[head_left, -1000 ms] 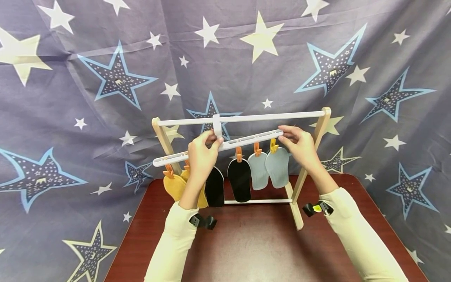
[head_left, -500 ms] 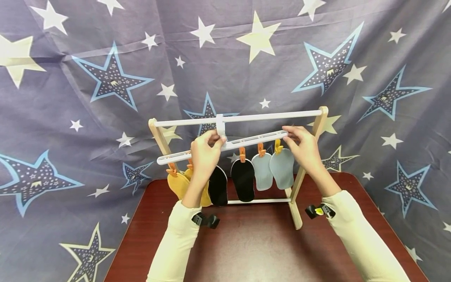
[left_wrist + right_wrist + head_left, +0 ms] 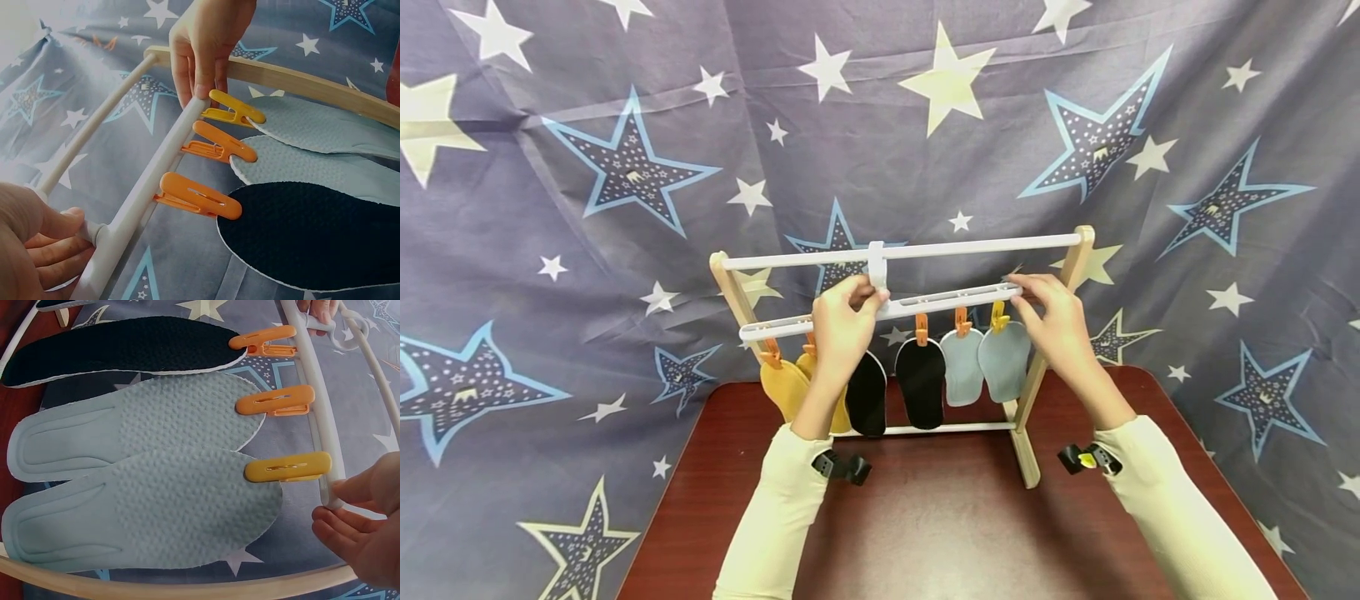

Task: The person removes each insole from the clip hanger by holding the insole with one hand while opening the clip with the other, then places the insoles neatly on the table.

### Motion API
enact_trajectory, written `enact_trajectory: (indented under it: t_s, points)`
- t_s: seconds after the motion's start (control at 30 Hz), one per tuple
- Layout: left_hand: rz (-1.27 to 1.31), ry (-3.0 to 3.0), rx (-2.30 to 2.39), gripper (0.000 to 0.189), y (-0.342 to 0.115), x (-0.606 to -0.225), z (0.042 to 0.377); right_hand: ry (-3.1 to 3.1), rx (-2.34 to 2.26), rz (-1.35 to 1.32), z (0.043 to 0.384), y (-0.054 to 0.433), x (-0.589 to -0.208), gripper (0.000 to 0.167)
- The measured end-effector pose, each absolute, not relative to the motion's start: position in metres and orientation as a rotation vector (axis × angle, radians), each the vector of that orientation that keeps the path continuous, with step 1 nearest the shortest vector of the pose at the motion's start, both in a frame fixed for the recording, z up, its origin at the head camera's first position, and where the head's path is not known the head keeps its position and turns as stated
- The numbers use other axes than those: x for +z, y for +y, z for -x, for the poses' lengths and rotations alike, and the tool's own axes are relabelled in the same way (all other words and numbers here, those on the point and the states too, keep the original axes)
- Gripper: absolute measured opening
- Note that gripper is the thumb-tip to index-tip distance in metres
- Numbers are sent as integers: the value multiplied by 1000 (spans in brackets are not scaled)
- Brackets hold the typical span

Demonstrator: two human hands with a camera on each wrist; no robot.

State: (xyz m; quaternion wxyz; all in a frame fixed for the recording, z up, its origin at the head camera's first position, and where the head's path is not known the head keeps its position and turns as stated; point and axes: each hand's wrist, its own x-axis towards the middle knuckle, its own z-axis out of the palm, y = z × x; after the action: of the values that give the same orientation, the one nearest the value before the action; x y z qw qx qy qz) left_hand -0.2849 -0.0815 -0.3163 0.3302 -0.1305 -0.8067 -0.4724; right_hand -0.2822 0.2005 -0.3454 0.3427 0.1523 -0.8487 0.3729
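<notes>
A white clip hanger (image 3: 955, 298) hangs by its hook (image 3: 877, 262) from the white top rail (image 3: 985, 246) of a small wooden-framed rack. My left hand (image 3: 844, 321) pinches the base of the hook between thumb and fingers. At the bar's right end, my right hand (image 3: 1056, 317) holds the tip with thumb and fingertips. Orange clips (image 3: 275, 400) and a yellow clip (image 3: 287, 467) carry insoles: yellow insoles (image 3: 784, 387) on the left, black insoles (image 3: 921, 383) mid-bar, pale blue-grey insoles (image 3: 1004, 362) on the right. My left forearm partly covers the yellow pair.
The rack's right wooden post (image 3: 1037, 383) stands just behind my right hand, its foot (image 3: 1026, 458) on the red-brown table (image 3: 940, 517). A lower white rod (image 3: 955, 428) runs behind the insoles. A grey star-patterned cloth (image 3: 700, 50) hangs close behind the rack.
The hook has slid a little to the right along the rail, both hands going with it. The bar has turned closer to level, its left end rising and its right end dipping slightly.
</notes>
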Motion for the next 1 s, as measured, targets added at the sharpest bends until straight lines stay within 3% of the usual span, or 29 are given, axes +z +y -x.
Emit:
enact_trajectory:
  t_s: [0.67,1.0]
  points:
    - [376,-2131,-1245,17,-86,-315,282,-2183,998,-412,281,198,-353,29]
    - [345,-2077,-1239,28,-88,-318,272,-2219,1100,-374,275,201,-360,36]
